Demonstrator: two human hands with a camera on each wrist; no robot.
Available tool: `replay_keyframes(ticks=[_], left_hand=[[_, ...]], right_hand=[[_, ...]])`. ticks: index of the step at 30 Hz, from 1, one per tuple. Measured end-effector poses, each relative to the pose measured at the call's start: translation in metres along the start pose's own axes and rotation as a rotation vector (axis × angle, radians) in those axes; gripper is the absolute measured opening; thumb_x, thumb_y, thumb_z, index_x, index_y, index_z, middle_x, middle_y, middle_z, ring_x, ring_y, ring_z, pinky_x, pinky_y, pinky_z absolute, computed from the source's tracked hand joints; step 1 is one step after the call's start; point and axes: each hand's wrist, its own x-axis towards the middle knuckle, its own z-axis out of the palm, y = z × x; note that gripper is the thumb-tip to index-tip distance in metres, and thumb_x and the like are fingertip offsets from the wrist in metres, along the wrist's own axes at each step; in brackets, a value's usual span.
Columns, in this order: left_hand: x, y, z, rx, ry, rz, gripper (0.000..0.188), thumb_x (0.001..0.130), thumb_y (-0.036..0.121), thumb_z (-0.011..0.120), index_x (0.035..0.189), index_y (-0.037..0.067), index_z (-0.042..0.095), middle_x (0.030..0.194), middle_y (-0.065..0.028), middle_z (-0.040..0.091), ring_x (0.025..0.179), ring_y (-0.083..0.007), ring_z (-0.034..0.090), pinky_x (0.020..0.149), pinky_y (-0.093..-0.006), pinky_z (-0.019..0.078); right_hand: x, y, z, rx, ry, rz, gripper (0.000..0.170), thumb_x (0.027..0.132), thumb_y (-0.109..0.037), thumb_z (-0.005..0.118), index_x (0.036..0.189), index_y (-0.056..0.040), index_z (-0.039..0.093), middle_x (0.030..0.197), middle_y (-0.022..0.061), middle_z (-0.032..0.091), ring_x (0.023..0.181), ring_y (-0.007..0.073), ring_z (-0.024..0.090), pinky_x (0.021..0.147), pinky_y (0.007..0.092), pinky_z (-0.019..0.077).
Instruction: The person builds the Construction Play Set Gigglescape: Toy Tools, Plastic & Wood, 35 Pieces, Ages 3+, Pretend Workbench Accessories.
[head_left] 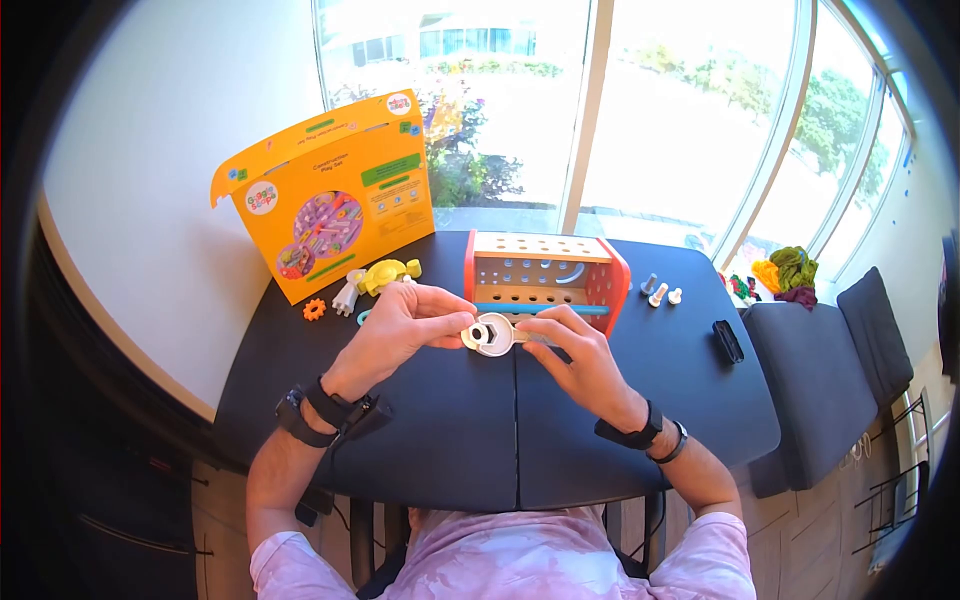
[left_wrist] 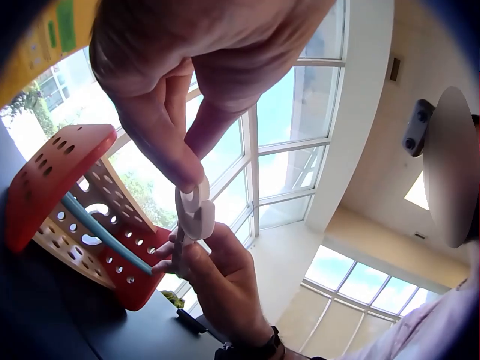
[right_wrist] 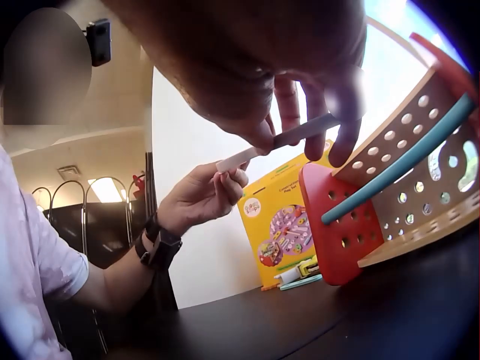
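Near the toy toolbox, the left hand is pinching a white ring-shaped piece at the toy wrench head; the right hand is pinching the handle, seemingly for keeping both parts steady.

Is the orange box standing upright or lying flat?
Upright: the orange box stands on the table, its printed face rising in the right wrist view.

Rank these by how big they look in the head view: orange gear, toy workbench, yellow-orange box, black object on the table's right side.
1. Yellow-orange box
2. Toy workbench
3. Black object
4. Orange gear
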Motion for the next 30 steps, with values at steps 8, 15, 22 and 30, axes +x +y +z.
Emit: replay_keyframes(ticks=[8,15,22,30], left_hand=[[0.001,-0.005,0.014,0.073,0.088,0.024,0.021,0.102,0.008,0.083,0.119,0.001,0.073,0.102,-0.0101,0.083,0.092,-0.0118,0.081,0.081,-0.0246,0.0678],[-0.001,-0.017,0.028,0.17,0.185,0.153,0.022,0.105,0.003,0.077,0.11,0.006,0.057,0.096,-0.0072,0.079,0.091,-0.013,0.081,0.079,-0.0262,0.0688],[-0.005,-0.013,0.034,-0.149,0.172,0.059,0.018,0.108,0.003,0.073,0.117,0.005,0.058,0.105,-0.0117,0.081,0.103,-0.0175,0.082,0.088,-0.0292,0.0695],[0.005,-0.025,0.023,-0.012,0.097,0.136,0.016,0.106,0.004,0.078,0.117,0.002,0.066,0.113,-0.0163,0.083,0.107,-0.0205,0.083,0.093,-0.0291,0.0682]], right_hand=[[-0.003,0.001,-0.003,-0.001,0.021,0.005,0.026,0.104,-0.007,0.078,0.129,-0.0035,0.078,0.116,0.014,0.073,0.105,0.0347,0.076,0.091,0.0424,0.0614],[-0.006,-0.012,0.003,-0.028,0.035,0.044,0.028,0.103,-0.008,0.079,0.13,-0.0034,0.077,0.111,0.0148,0.074,0.1,0.0344,0.076,0.089,0.0422,0.0616],[-0.012,-0.021,0.007,0.046,-0.003,0.105,0.033,0.105,-0.002,0.072,0.138,-0.0017,0.073,0.113,0.0158,0.073,0.098,0.0316,0.076,0.085,0.0409,0.0621],[-0.024,-0.011,0.024,0.978,-0.251,0.683,0.043,0.12,-0.018,0.056,0.161,-0.0021,0.053,0.133,0.0105,0.069,0.114,0.0225,0.074,0.101,0.0445,0.067]])
